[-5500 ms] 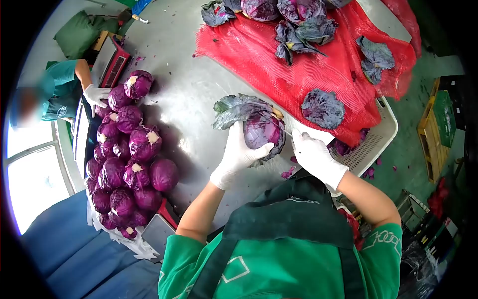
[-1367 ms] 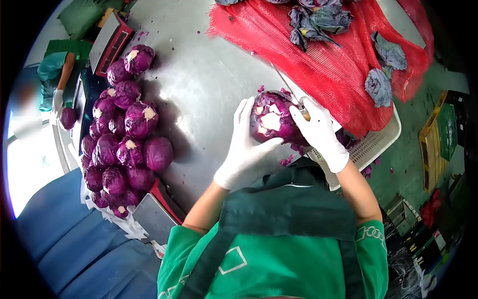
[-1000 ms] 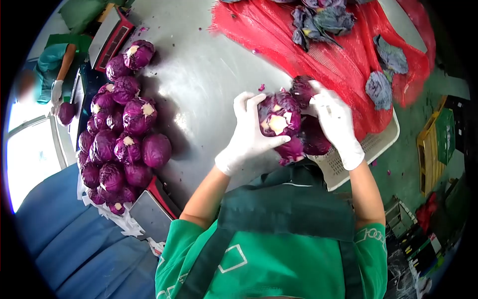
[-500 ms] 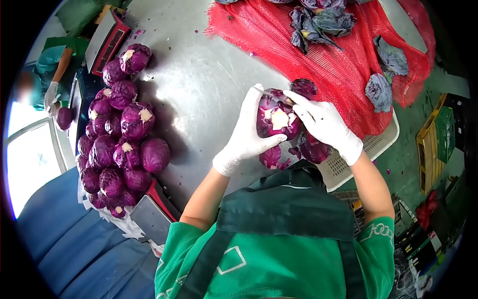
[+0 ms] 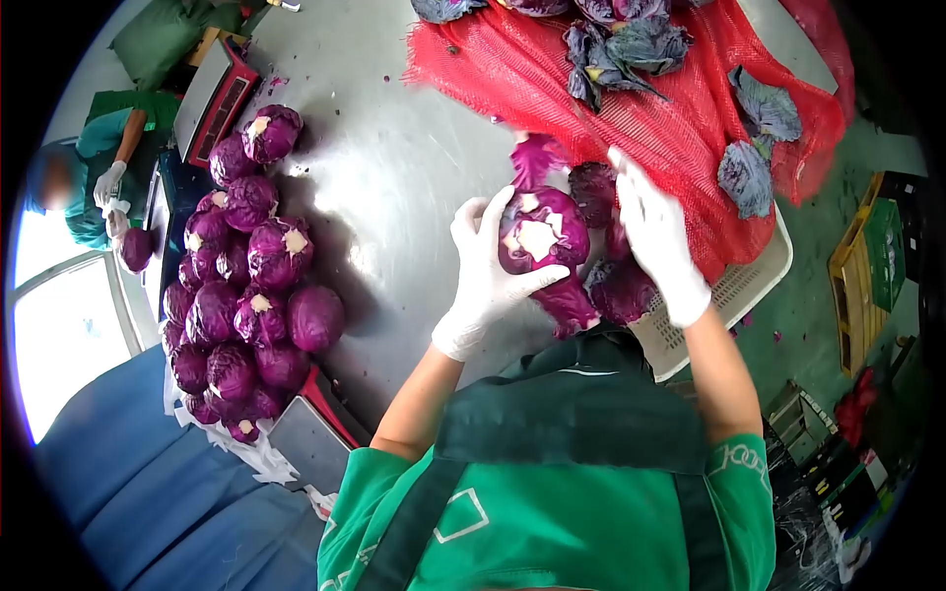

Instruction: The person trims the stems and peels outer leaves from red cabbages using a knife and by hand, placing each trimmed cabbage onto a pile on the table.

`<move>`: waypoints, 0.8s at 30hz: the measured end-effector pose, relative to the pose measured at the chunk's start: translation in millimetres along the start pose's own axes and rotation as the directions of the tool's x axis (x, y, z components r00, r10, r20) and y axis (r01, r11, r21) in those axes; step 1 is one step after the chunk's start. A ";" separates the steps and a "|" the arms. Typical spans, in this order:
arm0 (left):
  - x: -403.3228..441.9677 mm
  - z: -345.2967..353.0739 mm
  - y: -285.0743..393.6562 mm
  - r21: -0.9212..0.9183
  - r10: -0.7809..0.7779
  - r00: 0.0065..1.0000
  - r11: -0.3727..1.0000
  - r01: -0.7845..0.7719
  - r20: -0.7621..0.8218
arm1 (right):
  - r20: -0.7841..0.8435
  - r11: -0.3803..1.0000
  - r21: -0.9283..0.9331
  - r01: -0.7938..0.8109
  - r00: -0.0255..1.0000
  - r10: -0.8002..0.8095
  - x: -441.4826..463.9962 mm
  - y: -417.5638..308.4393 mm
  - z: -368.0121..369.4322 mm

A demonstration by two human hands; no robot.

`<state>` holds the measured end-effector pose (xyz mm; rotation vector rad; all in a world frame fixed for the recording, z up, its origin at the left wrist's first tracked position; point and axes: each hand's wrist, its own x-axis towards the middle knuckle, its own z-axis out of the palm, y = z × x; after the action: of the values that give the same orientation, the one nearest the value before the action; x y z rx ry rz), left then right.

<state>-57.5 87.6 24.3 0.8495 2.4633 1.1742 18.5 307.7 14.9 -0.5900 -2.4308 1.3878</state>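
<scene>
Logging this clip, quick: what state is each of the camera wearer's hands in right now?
Left hand: holding a red cabbage, thumb and fingers around it.
Right hand: fingers extended; whether it holds anything cannot be told.

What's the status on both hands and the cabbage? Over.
Left hand gripping cabbage, pale base showing. Right hand beside it, grip unclear. Leaves between cabbage and right hand.
</scene>
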 end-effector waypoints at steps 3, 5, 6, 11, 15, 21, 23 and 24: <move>0.0 4.4 0.7 -0.120 -0.081 0.997 0.990 0.079 -0.006 | 0.103 0.987 -0.142 0.076 0.993 -0.062 -46.1 -21.0 9.1; 0.5 10.2 -3.5 -0.060 0.008 1.000 0.998 -0.009 -0.019 | 0.224 0.962 -0.264 0.076 0.974 -0.016 -55.7 -36.2 10.3; 0.0 11.7 -5.1 0.005 0.100 0.994 0.995 -0.099 -0.036 | 0.190 0.959 -0.258 0.118 0.979 -0.069 -57.8 -36.5 15.1; 1.1 14.9 -0.2 -0.036 0.108 0.994 0.993 -0.109 -0.036 | 0.240 0.924 -0.361 0.124 0.970 -0.036 -48.2 -35.8 12.5; 0.2 19.5 11.3 0.017 0.102 0.992 0.995 -0.101 -0.072 | 0.138 0.942 -0.305 0.138 0.985 -0.100 -43.1 -20.1 14.2; -9.3 21.7 10.7 -0.010 0.080 0.992 0.997 -0.082 -0.096 | 0.123 0.972 -0.065 -0.226 0.965 0.233 -10.3 80.7 15.1; -12.1 19.5 9.8 -0.077 -0.007 0.996 0.997 0.000 -0.093 | 0.147 0.917 0.139 -0.374 0.923 0.354 5.4 67.7 15.2; -14.6 18.9 2.5 -0.075 -0.020 0.995 0.997 0.013 -0.097 | 0.090 0.899 0.216 -0.382 0.924 0.371 11.3 64.2 16.8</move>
<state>-35.9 91.3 14.4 0.7675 2.4808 1.3221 14.7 329.7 -48.6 -1.0188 -2.2198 1.8203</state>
